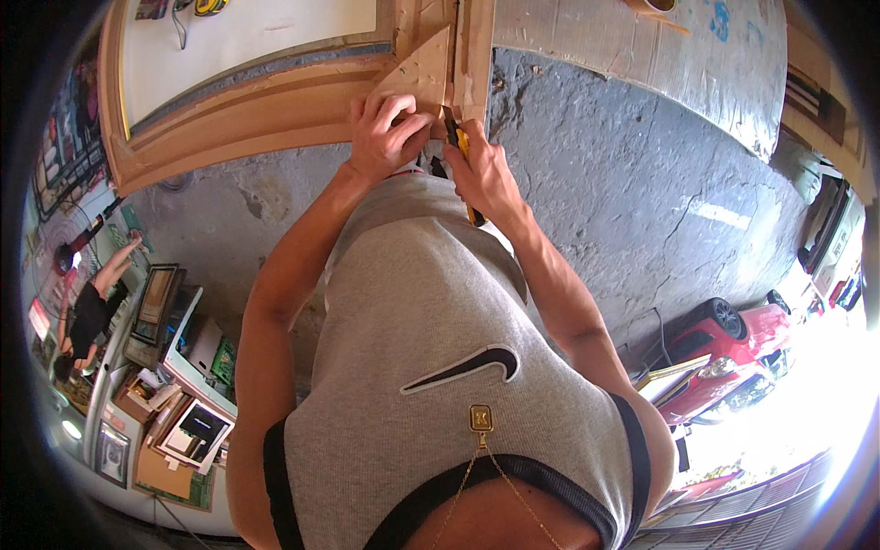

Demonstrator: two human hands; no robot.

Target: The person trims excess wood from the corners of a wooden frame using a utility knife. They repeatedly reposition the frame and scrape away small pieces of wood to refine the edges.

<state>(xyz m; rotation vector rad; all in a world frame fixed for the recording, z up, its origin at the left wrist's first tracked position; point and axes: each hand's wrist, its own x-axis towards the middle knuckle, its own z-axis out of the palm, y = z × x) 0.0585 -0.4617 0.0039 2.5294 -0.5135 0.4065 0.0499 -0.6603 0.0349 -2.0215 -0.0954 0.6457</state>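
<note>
My right hand [483, 172] is closed round a yellow and black utility knife [462, 139]. Its front end points away from me, at the edge of a brown cardboard piece [420, 71] with a slanted side. My left hand [390, 136] rests on that cardboard close by, its fingers bent and its fingertips pressed down. Whether the fingers pinch a fold of it is hidden. The cardboard lies at the corner of a large flat frame [243, 137] with brown cardboard along its edges and a white panel [257, 46] inside.
A yellow tape measure [211, 6] lies on the panel at the far left. Another large cardboard sheet [632, 41] is at the far right. Grey rough floor [623, 183] shows beneath. Stacked picture frames [156, 302] and another person [90, 316] are at left; a red car [733, 357] is at right.
</note>
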